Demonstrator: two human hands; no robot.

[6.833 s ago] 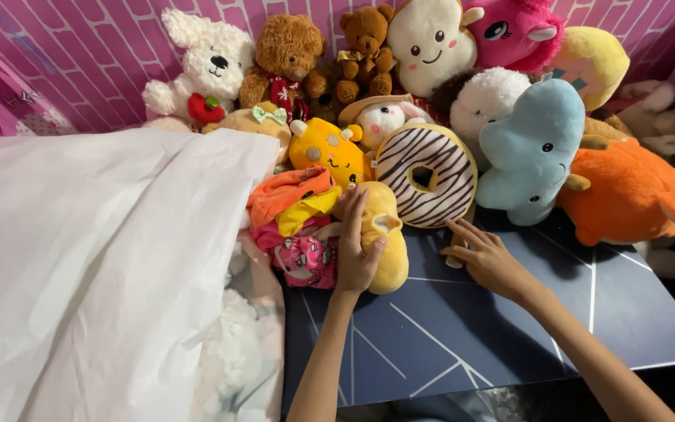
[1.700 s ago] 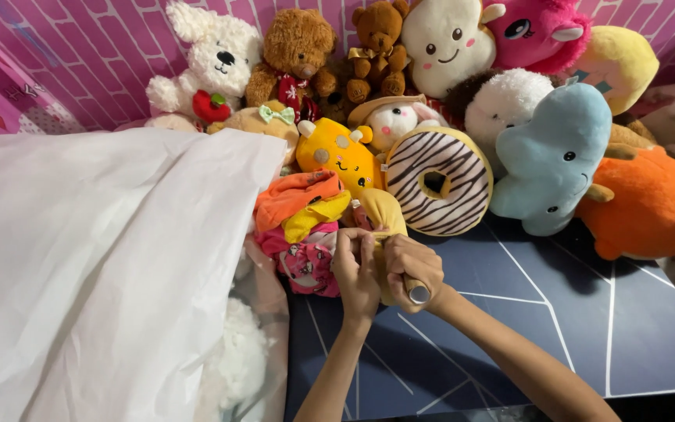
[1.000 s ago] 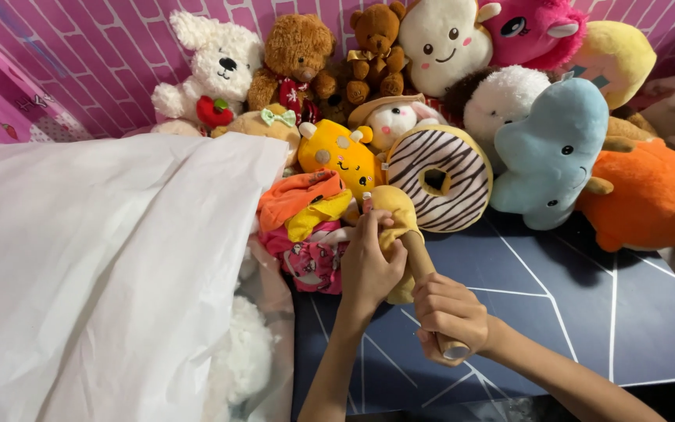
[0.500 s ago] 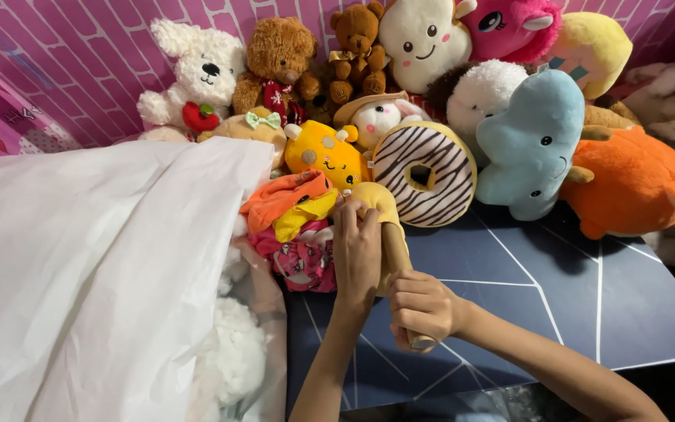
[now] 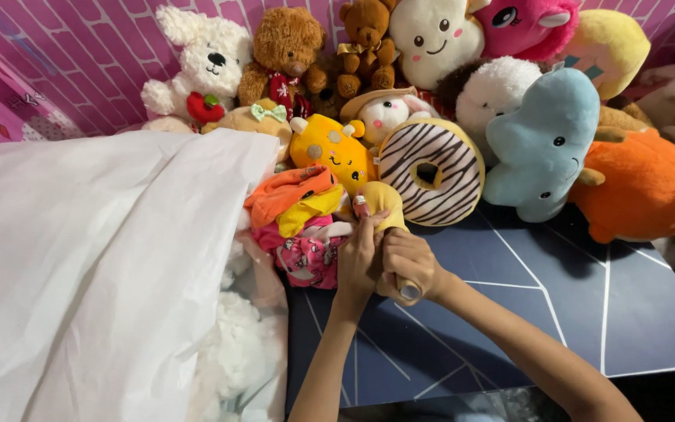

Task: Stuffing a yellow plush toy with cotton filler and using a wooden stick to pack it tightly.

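Two hands meet at the middle of the frame on a small yellow plush (image 5: 384,205): the left hand (image 5: 359,258) wraps its side, the right hand (image 5: 406,267) is closed round its lower end and a small tube-like thing. Stuffing or closing it seems in hand; next calls for steady holding.

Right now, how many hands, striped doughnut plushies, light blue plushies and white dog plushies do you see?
Hands: 2, left hand gripping the yellow plush, right hand closed beside it
Striped doughnut plush: 1
Light blue plush: 1
White dog plush: 1
Total: 5
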